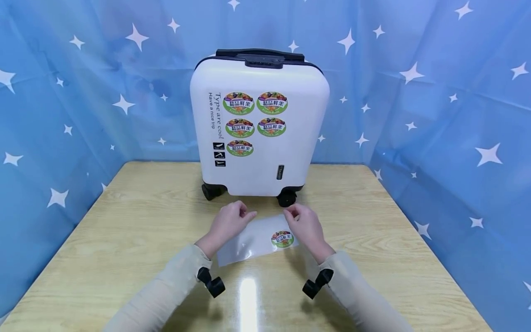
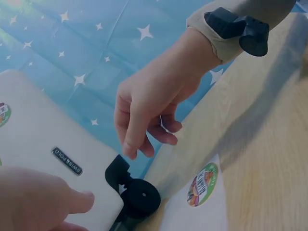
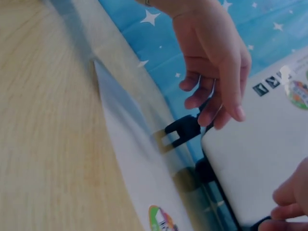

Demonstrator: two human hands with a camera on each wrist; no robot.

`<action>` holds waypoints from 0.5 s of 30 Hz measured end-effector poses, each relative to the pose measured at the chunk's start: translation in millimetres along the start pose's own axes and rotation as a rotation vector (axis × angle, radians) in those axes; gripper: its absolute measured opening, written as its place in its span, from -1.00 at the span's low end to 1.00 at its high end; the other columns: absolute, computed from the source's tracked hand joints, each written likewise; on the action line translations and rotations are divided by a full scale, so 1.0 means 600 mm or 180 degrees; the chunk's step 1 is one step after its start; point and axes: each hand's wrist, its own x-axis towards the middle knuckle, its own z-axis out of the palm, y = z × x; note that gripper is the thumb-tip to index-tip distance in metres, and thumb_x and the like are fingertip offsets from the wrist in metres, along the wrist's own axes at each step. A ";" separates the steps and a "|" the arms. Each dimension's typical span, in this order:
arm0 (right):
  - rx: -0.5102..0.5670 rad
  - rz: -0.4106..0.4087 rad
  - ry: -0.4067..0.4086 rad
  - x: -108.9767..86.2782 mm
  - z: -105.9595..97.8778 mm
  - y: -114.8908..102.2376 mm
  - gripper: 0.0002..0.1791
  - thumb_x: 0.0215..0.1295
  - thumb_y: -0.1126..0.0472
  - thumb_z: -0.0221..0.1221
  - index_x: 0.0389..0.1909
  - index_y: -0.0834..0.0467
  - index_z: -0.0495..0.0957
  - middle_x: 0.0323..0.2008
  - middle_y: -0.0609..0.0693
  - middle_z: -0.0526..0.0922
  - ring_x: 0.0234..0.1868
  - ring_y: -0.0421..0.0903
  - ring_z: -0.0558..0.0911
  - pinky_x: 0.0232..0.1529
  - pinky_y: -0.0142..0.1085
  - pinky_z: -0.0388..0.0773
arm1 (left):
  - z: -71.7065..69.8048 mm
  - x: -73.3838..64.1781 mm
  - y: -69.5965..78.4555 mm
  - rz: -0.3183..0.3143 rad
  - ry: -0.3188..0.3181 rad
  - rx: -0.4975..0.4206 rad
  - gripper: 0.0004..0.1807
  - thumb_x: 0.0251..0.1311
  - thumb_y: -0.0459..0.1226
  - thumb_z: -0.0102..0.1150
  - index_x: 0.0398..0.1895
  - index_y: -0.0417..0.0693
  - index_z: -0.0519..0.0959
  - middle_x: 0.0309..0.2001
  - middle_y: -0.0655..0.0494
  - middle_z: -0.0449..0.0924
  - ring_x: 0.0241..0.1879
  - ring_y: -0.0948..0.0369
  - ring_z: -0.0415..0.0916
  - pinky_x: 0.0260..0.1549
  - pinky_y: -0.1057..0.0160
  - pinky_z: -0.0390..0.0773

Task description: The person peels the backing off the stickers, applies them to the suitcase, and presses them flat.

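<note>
A white, glossy backing sheet (image 1: 253, 240) lies aslant on the table with one oval fruit sticker (image 1: 282, 239) near its right end. My left hand (image 1: 231, 221) hovers over the sheet's upper left part, fingers loosely bent, thumb pointing right. Over the right end is my right hand (image 1: 306, 226); the left wrist view shows this right hand (image 2: 151, 103) hanging above the sheet with relaxed fingers. Nothing shows in either hand. Behind them stands a white suitcase (image 1: 300, 138), upright, with several matching oval stickers (image 1: 238, 103) on its front.
The wooden table (image 1: 124, 240) carries the suitcase on black wheels (image 1: 286, 198). Printed lettering and small black icons run down the suitcase's left side, and a black label (image 1: 280, 172) sits low on the right. A blue star-patterned curtain (image 1: 103, 69) encloses the back and sides.
</note>
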 end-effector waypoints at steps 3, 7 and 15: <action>-0.0118 -0.0011 -0.0105 -0.005 0.002 0.007 -0.83 0.24 0.13 0.17 -0.27 0.13 0.63 -0.41 -0.07 0.58 -0.48 -0.18 0.47 -0.47 -0.31 0.42 | 0.000 -0.005 0.007 0.0015 -0.0101 0.0199 -0.62 0.18 -0.03 0.17 -0.23 -0.20 0.57 -0.45 0.12 0.50 -0.50 0.23 0.41 -0.53 0.28 0.42; -0.0306 -0.0006 -0.0295 -0.012 0.007 0.017 -0.80 0.23 0.13 0.18 -0.24 0.15 0.64 -0.39 -0.06 0.59 -0.44 -0.17 0.47 -0.44 -0.30 0.42 | 0.008 -0.015 0.013 0.0059 -0.0272 0.0464 -0.57 0.20 0.01 0.13 -0.21 -0.21 0.59 -0.42 0.09 0.55 -0.48 0.21 0.44 -0.54 0.25 0.45; -0.0435 0.0086 -0.0496 -0.027 0.011 0.029 -0.78 0.19 0.13 0.21 -0.23 0.18 0.66 -0.29 0.01 0.55 -0.31 -0.09 0.51 -0.27 -0.18 0.48 | 0.029 -0.038 0.026 0.0189 -0.0444 0.0581 -0.53 0.19 -0.03 0.17 -0.11 -0.30 0.57 -0.16 -0.13 0.59 -0.36 0.12 0.54 -0.50 0.20 0.54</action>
